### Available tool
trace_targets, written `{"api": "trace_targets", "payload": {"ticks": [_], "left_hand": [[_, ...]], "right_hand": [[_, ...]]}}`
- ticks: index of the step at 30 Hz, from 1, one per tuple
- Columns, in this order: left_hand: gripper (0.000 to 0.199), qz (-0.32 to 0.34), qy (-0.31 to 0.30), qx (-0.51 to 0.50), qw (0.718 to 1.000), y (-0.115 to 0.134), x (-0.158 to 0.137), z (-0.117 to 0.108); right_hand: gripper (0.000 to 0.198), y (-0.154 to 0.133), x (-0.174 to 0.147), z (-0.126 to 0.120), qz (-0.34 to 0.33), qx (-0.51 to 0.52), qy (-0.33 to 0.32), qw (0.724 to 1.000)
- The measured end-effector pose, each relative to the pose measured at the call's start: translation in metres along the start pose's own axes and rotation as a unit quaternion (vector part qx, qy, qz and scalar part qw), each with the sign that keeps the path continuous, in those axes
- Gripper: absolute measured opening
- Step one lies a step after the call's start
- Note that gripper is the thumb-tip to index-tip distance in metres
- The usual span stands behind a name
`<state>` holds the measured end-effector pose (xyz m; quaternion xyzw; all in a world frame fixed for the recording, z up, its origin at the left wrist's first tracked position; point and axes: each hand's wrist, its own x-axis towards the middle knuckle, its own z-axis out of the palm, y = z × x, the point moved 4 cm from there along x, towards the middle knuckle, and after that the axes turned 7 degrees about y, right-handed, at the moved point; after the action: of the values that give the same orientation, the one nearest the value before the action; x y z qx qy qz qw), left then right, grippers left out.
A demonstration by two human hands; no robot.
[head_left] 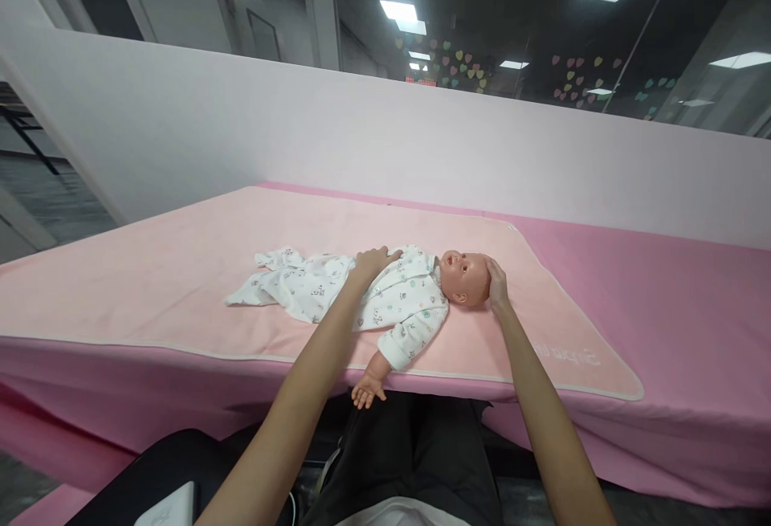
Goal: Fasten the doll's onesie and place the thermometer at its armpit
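Observation:
A baby doll [466,279] lies on its back on a pale pink mat [181,269], its head to the right and its legs to the left. It wears a white patterned sleepsuit [319,285]. One doll arm [373,373] hangs over the table's near edge. My left hand [374,263] rests on the doll's belly, its fingers stretched across the cloth. Against the top of the doll's head lies my right hand [497,283], fingers laid along the crown; its palm side is hidden.
A darker pink cloth [692,309] covers the table under the mat. Behind stands a low white wall [385,136] with glass above. At lower left a white object [169,506] sits on a black surface, close to my left arm.

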<state>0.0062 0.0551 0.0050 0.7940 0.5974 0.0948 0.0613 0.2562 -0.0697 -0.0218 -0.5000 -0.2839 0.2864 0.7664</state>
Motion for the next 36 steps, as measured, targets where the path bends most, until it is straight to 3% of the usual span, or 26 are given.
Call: {"api": "trace_targets", "payload": {"ticks": [5, 13, 20, 25, 32, 36], "left_hand": [[0.063, 0.003, 0.003, -0.001, 1.000, -0.001, 0.002, 0.002], [0.063, 0.006, 0.006, -0.003, 1.000, -0.002, 0.002, 0.003], [0.063, 0.005, 0.010, 0.002, 1.000, -0.002, 0.004, 0.004], [0.063, 0.006, 0.010, 0.004, 1.000, -0.003, 0.005, 0.005], [0.064, 0.008, 0.012, 0.001, 1.000, -0.004, 0.007, 0.007], [0.064, 0.008, 0.010, 0.001, 1.000, -0.004, 0.007, 0.007]], "right_hand": [[0.027, 0.001, 0.001, 0.001, 0.004, 0.010, 0.008, 1.000], [0.033, -0.005, 0.007, -0.012, -0.067, 0.003, 0.094, 0.993], [0.031, 0.004, 0.006, 0.002, -0.001, -0.008, 0.001, 1.000], [0.030, 0.002, 0.006, 0.003, -0.001, -0.003, 0.008, 1.000], [0.027, -0.009, 0.012, -0.008, -0.044, 0.004, 0.077, 0.996], [0.028, -0.006, 0.010, 0.001, -0.012, -0.010, 0.008, 1.000]]}}
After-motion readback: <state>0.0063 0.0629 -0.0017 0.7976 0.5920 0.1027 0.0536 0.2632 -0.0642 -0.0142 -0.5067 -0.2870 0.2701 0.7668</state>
